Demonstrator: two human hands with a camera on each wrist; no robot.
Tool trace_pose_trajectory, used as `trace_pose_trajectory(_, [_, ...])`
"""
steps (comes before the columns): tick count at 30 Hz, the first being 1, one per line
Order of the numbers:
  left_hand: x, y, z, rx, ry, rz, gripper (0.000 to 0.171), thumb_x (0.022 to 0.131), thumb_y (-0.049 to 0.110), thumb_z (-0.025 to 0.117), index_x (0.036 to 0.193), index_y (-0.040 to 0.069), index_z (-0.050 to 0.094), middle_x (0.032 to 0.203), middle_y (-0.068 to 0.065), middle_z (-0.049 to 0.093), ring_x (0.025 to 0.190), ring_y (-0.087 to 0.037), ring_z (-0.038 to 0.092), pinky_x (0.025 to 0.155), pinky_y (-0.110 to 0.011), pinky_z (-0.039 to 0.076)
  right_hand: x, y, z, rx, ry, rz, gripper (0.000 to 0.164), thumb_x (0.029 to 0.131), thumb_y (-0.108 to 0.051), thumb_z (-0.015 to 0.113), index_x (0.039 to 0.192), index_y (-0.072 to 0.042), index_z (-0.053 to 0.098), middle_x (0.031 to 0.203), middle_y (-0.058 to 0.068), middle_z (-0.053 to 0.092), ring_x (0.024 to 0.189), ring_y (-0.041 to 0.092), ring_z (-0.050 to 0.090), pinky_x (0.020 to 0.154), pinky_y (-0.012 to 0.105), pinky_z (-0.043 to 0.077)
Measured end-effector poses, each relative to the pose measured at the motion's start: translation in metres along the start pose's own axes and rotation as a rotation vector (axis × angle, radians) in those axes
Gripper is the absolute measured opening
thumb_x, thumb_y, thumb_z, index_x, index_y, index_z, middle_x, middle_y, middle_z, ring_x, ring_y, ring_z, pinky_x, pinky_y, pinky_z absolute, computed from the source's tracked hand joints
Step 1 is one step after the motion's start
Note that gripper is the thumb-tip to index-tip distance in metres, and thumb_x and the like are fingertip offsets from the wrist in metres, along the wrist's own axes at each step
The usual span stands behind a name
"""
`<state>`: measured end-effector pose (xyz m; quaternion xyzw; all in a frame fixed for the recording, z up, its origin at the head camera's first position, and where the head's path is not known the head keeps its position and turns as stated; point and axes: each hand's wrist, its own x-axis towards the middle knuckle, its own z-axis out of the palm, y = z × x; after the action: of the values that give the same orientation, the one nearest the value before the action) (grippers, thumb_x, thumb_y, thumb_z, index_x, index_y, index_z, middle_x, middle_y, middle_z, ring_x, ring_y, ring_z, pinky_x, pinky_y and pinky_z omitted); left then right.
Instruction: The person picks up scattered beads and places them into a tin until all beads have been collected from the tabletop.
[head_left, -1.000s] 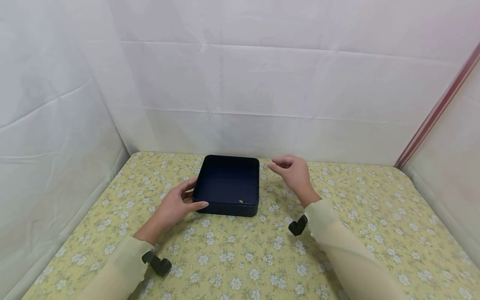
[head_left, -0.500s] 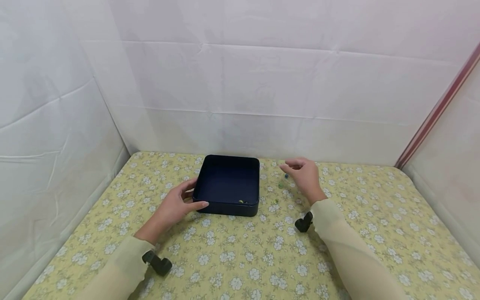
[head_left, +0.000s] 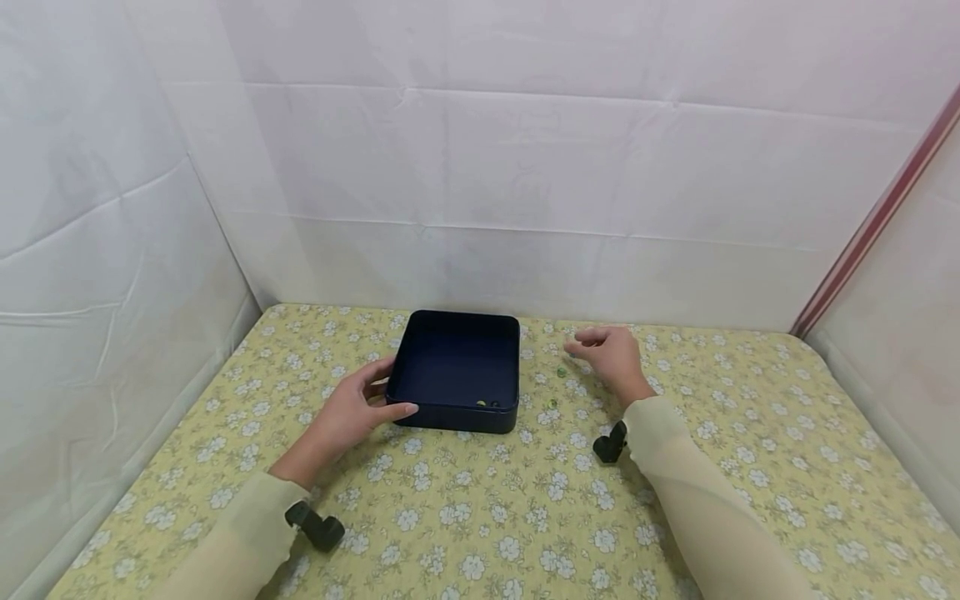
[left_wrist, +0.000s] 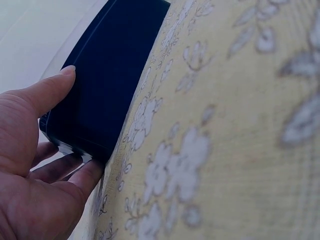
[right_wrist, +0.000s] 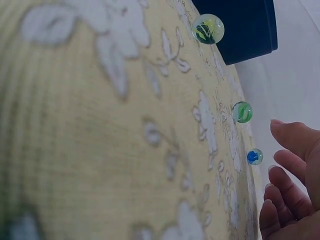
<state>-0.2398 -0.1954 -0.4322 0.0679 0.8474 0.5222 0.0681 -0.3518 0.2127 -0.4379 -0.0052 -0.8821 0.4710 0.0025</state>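
My left hand (head_left: 348, 417) grips the near left corner of a dark navy box (head_left: 456, 358), thumb on its front wall and fingers against its left side. In the left wrist view that thumb lies flat on the box wall (left_wrist: 110, 75). Two small marbles (head_left: 482, 403) lie inside by the near right corner. My right hand (head_left: 609, 358) hovers right of the box, fingers loosely bent and apart. Just off its fingertips sits a blue marble (right_wrist: 254, 156). A green marble (right_wrist: 242, 112) and a yellow-green marble (right_wrist: 207, 29) rest on the cloth between hand and box.
A yellow floral cloth (head_left: 472, 517) covers the table. White sheets hang behind it (head_left: 525, 167) and at both sides, the back one close behind the box. Each sleeve carries a black wrist mount (head_left: 315, 525).
My right hand has moved right, away from the box, then lowered toward the blue marble. The left hand and the box have stayed in place.
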Motion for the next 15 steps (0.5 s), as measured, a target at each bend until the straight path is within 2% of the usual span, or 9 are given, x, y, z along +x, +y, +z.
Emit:
trace_pose_trajectory(8, [0.0001,0.0002,-0.0002,0.006,0.001,-0.004,0.094,0.089,0.042,0.081,0.164,0.022,0.029,0.167,-0.010,0.033,0.148,-0.039,0.042,0.111,-0.050,0.050,0.0000,0.0005,-0.0002,-0.011,-0.046,0.029,0.039,0.093,-0.029,0.078,0.126,-0.010,0.074,0.138,0.013,0.066,0.122,0.033,0.064,0.099,0.049,0.057])
trace_pose_trajectory(15, [-0.0003,0.0013,0.0000,0.000,-0.001,-0.009,0.094,0.088,0.042,0.082,0.164,0.021,0.029,0.167,-0.010,0.033,0.148,-0.038,0.042,0.112,-0.050,0.050,-0.0013,0.0010,-0.0008,-0.078,-0.058,0.011,0.039,0.094,-0.027,0.077,0.128,-0.009,0.073,0.133,0.016,0.068,0.122,0.034,0.064,0.099,0.050,0.057])
